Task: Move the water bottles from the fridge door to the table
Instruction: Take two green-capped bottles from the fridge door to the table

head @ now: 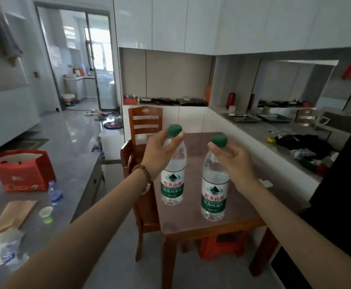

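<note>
The brown wooden surface (228, 207) stands at centre, with a wooden chair (145, 122) at its far-left side and a red stool (222, 247) beneath it. A grey counter (74, 163) runs along the left and carries a red paper bag (24, 170), a small clear bottle (54, 192) and a paper cup (46, 214).

Two water bottles with green caps and green labels are upright above the near part of the surface. Whether their bases touch it cannot be told. The left water bottle (173, 180) sits near the surface's left edge; the right water bottle (214, 190) is just beside it, apart.

The left hand (160, 155), with a bead bracelet (142, 173) on its wrist, has its grip clamped on the left bottle's neck below the cap. The right hand (235, 159) has its grip clamped likewise on the right bottle's neck.
</note>
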A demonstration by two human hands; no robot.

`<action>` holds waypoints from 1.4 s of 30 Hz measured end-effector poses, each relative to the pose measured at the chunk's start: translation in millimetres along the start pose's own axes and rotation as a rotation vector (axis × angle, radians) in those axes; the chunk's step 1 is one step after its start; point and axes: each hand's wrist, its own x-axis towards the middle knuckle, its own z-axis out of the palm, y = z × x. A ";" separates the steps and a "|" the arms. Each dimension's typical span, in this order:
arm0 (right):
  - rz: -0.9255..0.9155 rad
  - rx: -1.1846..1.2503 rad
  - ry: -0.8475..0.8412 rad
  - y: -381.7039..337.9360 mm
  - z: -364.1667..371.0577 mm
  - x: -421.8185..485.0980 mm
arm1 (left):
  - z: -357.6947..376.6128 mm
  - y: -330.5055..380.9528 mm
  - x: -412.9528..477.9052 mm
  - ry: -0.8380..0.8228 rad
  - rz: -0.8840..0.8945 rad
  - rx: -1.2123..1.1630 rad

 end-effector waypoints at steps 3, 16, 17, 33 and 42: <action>0.021 -0.109 -0.059 45.5 22.9 42.0 | -0.8 -57.9 41.8 -0.148 -0.026 0.095; 0.320 -0.189 -0.272 234.0 73.9 175.7 | 8.5 -251.5 149.3 -0.293 -0.305 0.324; 0.328 -0.186 -0.298 243.3 76.7 182.5 | 11.2 -262.3 152.0 -0.289 -0.345 0.316; 0.415 -0.067 -0.394 337.4 95.5 227.2 | 60.0 -336.8 160.4 -0.220 -0.533 0.274; 0.435 -0.039 -0.406 351.6 99.3 232.6 | 68.9 -344.2 159.3 -0.243 -0.542 0.236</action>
